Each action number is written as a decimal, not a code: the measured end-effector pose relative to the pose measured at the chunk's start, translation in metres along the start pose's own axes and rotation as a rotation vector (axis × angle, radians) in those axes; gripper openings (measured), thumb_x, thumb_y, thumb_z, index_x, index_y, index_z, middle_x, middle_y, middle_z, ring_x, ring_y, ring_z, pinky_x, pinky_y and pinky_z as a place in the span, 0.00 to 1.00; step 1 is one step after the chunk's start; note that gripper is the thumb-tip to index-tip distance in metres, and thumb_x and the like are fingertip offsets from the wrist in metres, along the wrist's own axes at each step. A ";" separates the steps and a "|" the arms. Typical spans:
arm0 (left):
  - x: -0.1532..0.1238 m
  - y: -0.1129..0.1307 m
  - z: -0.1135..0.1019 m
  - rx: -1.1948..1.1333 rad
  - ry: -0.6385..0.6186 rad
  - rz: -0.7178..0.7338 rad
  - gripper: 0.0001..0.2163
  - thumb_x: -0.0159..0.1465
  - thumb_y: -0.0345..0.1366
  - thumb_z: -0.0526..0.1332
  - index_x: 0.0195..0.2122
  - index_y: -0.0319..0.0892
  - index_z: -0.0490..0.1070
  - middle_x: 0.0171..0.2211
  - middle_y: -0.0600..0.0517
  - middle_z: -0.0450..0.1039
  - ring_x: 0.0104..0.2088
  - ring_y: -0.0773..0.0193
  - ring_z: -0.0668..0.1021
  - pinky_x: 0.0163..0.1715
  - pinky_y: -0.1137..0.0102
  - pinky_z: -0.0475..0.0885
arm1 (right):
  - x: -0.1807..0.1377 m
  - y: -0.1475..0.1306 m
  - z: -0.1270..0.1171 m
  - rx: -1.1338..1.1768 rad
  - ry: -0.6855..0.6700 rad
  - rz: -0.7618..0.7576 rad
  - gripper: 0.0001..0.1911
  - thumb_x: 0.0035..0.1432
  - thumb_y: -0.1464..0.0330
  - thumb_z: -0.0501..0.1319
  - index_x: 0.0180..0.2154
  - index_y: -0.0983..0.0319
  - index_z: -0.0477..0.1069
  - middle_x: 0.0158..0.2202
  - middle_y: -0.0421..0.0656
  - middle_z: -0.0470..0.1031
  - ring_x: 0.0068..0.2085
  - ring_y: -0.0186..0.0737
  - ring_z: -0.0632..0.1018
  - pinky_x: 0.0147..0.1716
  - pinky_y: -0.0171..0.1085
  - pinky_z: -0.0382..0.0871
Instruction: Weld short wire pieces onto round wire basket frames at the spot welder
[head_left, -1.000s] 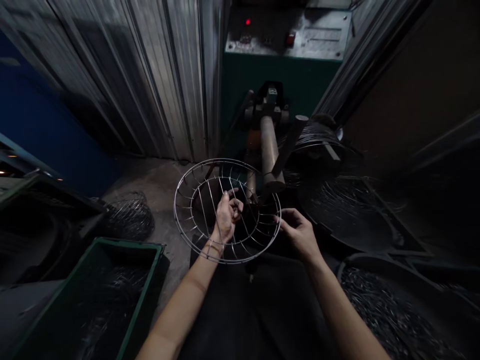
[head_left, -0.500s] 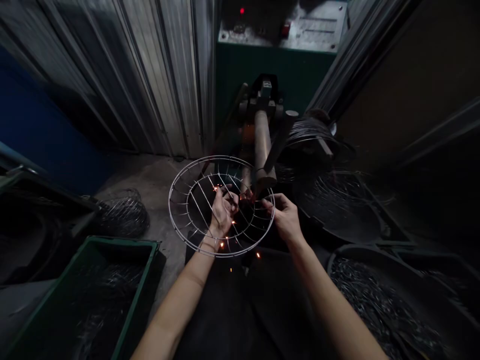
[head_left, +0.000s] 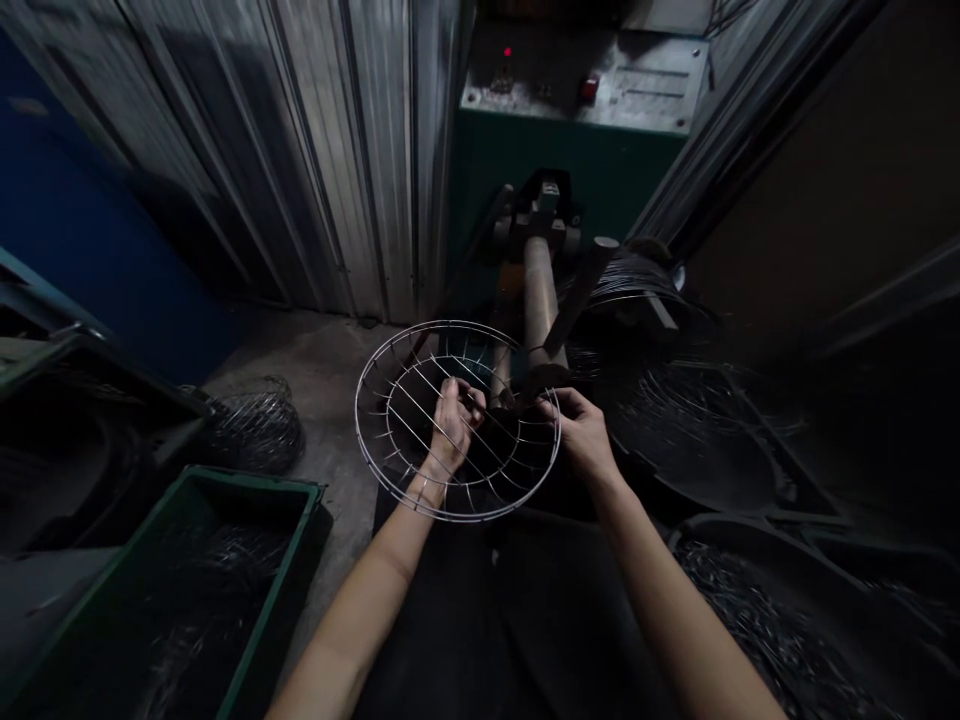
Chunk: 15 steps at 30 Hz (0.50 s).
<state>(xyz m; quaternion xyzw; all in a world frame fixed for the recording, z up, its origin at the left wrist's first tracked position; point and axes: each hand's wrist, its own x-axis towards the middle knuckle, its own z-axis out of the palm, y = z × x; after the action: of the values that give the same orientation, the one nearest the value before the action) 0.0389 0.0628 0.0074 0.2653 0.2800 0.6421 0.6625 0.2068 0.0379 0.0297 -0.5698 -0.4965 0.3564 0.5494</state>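
Note:
A round wire basket (head_left: pixel 358 408) hangs tilted in front of me, with two outer rings, a smaller inner ring, short spokes and straight cross wires. My left hand (head_left: pixel 452 430) is seen through its middle, fingers curled at the cross wires. At the basket's right rim, my right hand (head_left: pixel 581 430) has thumb and fingers closed; exactly which wire they pinch is hard to see. The basket's far right side sits at the dark tip of a welding machine's upper arm (head_left: pixel 540 290), above the lower arm (head_left: pixel 502 370).
Behind stands the green machine body (head_left: pixel 570 160) with a control panel (head_left: pixel 652 85) and red light. A green crate (head_left: pixel 255 480) of wire pieces is at left, a wire bundle (head_left: pixel 255 425) behind it. At right are a wire coil (head_left: pixel 630 280) and a tub (head_left: pixel 720 525) of metal pieces.
Orange sparks around the basket and my left hand are gone. The view has shifted, so the scene sits slightly lower and to the right. Both hands keep nearly the same hold.

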 end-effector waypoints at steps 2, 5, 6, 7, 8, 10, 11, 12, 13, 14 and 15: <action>-0.001 0.001 -0.003 -0.021 -0.012 -0.025 0.12 0.65 0.45 0.52 0.31 0.43 0.62 0.22 0.55 0.69 0.18 0.73 0.66 0.19 0.78 0.61 | -0.007 0.001 -0.005 0.018 0.001 0.030 0.17 0.44 0.56 0.68 0.31 0.61 0.73 0.30 0.41 0.74 0.31 0.36 0.73 0.31 0.36 0.67; -0.002 0.005 -0.007 -0.051 -0.074 -0.107 0.11 0.64 0.44 0.55 0.31 0.43 0.61 0.23 0.54 0.70 0.19 0.72 0.68 0.19 0.78 0.62 | -0.022 0.001 -0.015 0.012 -0.028 0.064 0.17 0.44 0.55 0.68 0.32 0.60 0.73 0.29 0.40 0.74 0.29 0.35 0.71 0.28 0.35 0.66; -0.002 0.006 -0.009 -0.050 -0.084 -0.125 0.11 0.64 0.44 0.56 0.31 0.42 0.61 0.23 0.54 0.71 0.19 0.72 0.69 0.20 0.78 0.62 | -0.027 0.000 -0.018 -0.003 -0.039 0.070 0.17 0.45 0.55 0.68 0.32 0.60 0.73 0.29 0.40 0.74 0.28 0.34 0.71 0.27 0.35 0.65; -0.002 0.006 -0.009 -0.045 -0.084 -0.129 0.11 0.63 0.44 0.56 0.31 0.42 0.61 0.24 0.54 0.71 0.19 0.72 0.69 0.20 0.78 0.63 | -0.032 -0.001 -0.020 -0.020 -0.043 0.072 0.17 0.46 0.55 0.67 0.33 0.60 0.73 0.30 0.40 0.74 0.28 0.34 0.70 0.27 0.34 0.65; -0.002 0.006 -0.009 -0.033 -0.072 -0.119 0.11 0.63 0.44 0.57 0.31 0.42 0.61 0.24 0.53 0.71 0.20 0.72 0.70 0.20 0.78 0.63 | -0.035 -0.002 -0.021 -0.038 -0.045 0.072 0.17 0.47 0.55 0.67 0.34 0.60 0.73 0.30 0.40 0.73 0.28 0.33 0.70 0.26 0.34 0.65; -0.003 0.005 -0.008 -0.018 -0.033 -0.070 0.11 0.63 0.43 0.57 0.31 0.42 0.61 0.24 0.54 0.71 0.19 0.72 0.70 0.20 0.78 0.63 | -0.038 -0.005 -0.020 -0.067 -0.037 0.060 0.17 0.47 0.55 0.66 0.34 0.60 0.73 0.29 0.39 0.73 0.27 0.33 0.69 0.26 0.34 0.64; -0.003 0.004 -0.007 -0.014 -0.015 -0.045 0.11 0.63 0.43 0.56 0.31 0.42 0.61 0.24 0.54 0.71 0.19 0.73 0.70 0.20 0.78 0.63 | -0.038 -0.006 -0.018 -0.075 -0.030 0.045 0.17 0.47 0.55 0.66 0.34 0.60 0.73 0.29 0.39 0.73 0.27 0.33 0.69 0.26 0.34 0.64; -0.003 0.004 -0.005 -0.012 -0.002 -0.027 0.11 0.63 0.43 0.56 0.30 0.42 0.60 0.24 0.54 0.71 0.19 0.73 0.70 0.20 0.78 0.63 | -0.036 -0.008 -0.015 -0.079 -0.022 0.027 0.17 0.47 0.55 0.66 0.33 0.60 0.73 0.28 0.39 0.73 0.28 0.34 0.69 0.27 0.34 0.64; -0.003 0.004 -0.004 -0.009 0.010 -0.013 0.11 0.63 0.43 0.56 0.30 0.42 0.60 0.24 0.54 0.71 0.19 0.73 0.69 0.20 0.78 0.63 | -0.033 -0.009 -0.013 -0.079 -0.016 0.011 0.16 0.47 0.55 0.66 0.33 0.60 0.73 0.28 0.39 0.73 0.28 0.34 0.70 0.28 0.35 0.65; -0.003 0.004 -0.003 -0.006 0.017 -0.002 0.11 0.63 0.43 0.56 0.30 0.42 0.60 0.24 0.54 0.71 0.19 0.73 0.69 0.20 0.78 0.63 | -0.030 -0.009 -0.010 -0.076 -0.008 -0.005 0.16 0.47 0.55 0.66 0.32 0.60 0.73 0.28 0.39 0.73 0.29 0.35 0.70 0.30 0.35 0.65; -0.003 0.005 -0.002 -0.003 0.020 0.004 0.11 0.63 0.43 0.56 0.30 0.42 0.60 0.24 0.54 0.71 0.19 0.72 0.69 0.20 0.78 0.63 | -0.027 -0.010 -0.008 -0.072 -0.001 -0.018 0.16 0.48 0.55 0.66 0.31 0.61 0.73 0.28 0.39 0.73 0.30 0.35 0.70 0.31 0.36 0.65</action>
<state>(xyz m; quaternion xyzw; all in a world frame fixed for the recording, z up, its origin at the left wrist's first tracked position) 0.0340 0.0599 0.0095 0.2587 0.2852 0.6464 0.6587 0.2058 0.0092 0.0366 -0.5845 -0.5145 0.3336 0.5314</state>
